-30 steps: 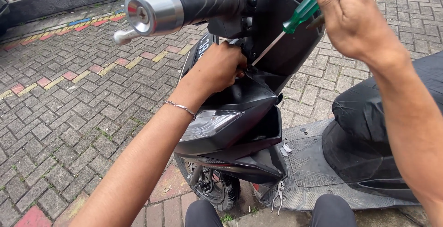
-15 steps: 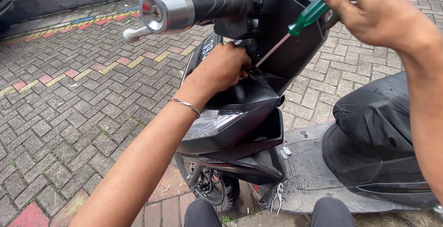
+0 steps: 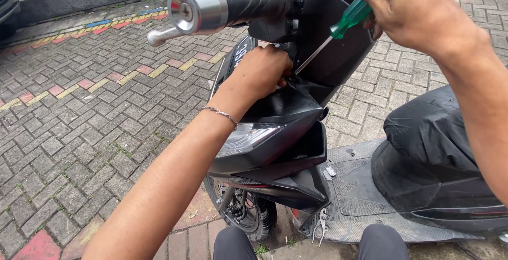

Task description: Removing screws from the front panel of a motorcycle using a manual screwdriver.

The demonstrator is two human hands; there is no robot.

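Observation:
A black scooter (image 3: 296, 133) stands in front of me, seen from above the handlebar. My left hand (image 3: 259, 72) reaches under the handlebar and grips the top edge of a loose black front panel (image 3: 280, 117). My right hand (image 3: 418, 11) holds a screwdriver with a green handle (image 3: 352, 19). Its metal shaft (image 3: 312, 56) slants down to the gap beside my left fingers. The tip is hidden there. A thin bracelet sits on my left wrist (image 3: 219, 113).
The chrome bar end (image 3: 193, 8) and brake lever (image 3: 164, 35) jut out at top left. Pliers (image 3: 319, 225) and a small metal part (image 3: 330, 171) lie on the footboard. The black seat (image 3: 439, 159) is at right. Brick paving surrounds the scooter.
My right hand with the screwdriver has shifted slightly up and right. The view has drifted a little, while my left hand stays on the panel.

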